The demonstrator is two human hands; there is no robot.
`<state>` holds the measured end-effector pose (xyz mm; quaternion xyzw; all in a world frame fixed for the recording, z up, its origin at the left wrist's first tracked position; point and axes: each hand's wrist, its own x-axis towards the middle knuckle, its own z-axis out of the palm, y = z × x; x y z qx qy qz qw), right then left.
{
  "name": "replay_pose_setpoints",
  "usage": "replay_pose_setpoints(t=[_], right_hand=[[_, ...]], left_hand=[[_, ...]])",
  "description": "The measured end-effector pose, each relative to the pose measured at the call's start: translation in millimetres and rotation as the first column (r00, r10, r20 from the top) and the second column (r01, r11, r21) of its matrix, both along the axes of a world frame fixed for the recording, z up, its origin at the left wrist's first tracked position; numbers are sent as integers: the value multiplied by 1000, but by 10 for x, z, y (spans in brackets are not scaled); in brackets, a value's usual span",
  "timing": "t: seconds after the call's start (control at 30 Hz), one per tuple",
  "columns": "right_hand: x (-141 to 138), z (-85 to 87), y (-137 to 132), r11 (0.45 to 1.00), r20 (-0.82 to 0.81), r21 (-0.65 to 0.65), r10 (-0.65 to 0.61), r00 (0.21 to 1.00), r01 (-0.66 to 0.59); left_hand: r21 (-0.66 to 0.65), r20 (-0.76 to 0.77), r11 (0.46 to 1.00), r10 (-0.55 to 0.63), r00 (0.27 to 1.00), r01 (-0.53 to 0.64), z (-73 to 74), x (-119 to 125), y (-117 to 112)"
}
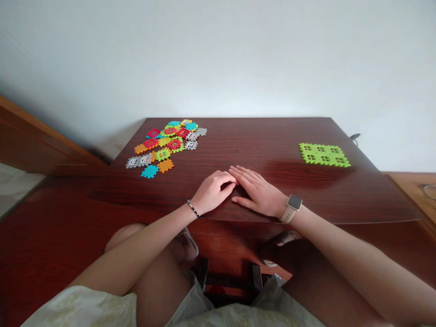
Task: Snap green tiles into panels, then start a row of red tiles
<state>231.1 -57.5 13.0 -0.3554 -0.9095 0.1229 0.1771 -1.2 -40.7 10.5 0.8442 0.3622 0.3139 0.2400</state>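
**Both hands empty at the table's front edge, tiles off to either side**

From the head camera, the left hand [211,193] and the right hand [259,194] lie together on the near part of a dark reddish-brown wooden table [269,136], their fingers meeting in the middle. Neither holds anything: the left hand's fingers curl loosely, while the right hand lies flatter, its thumb tucked low. A thin beaded bracelet [193,208] circles the left wrist, and a pale-strapped smartwatch [292,208] sits on the right.

Up and to the left, well apart from the hands, lies a loose scatter of interlocking plastic tiles [166,147] in red, orange, teal, lime and grey, some touching or overlapping. Far to the right, a green tile panel [323,154] lies flat, its toothed pieces joined into one sheet with window-shaped cutouts.

For tiles like these, good work looks like a matter of clean alignment — teeth lined up square and pressed down against the firm wood, rather than forced at an angle. The hands' low, relaxed position keeps them clear of both groups, and the panel's even seams show how a tidy join looks.
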Motion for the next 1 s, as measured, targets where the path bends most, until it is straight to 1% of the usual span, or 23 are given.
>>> replay_pose_setpoints(t=[0.13,0.33,0.7,1.0], right_hand=[[28,-21,16,1000,-1,-16,3,1000,-3],[38,-7,21,1000,-15,-31,-1,1000,0],[16,7,20,999,-24,-38,-7,1000,6],[-6,-3,33,999,-19,-35,-7,1000,6]], left_hand=[[17,-7,1000,-12,1000,12,-5,15,8],[14,-13,1000,-8,1000,8,16,40,14],[-29,-30,999,17,999,-18,16,33,12],[-50,-33,999,12,999,-14,36,12,23]])
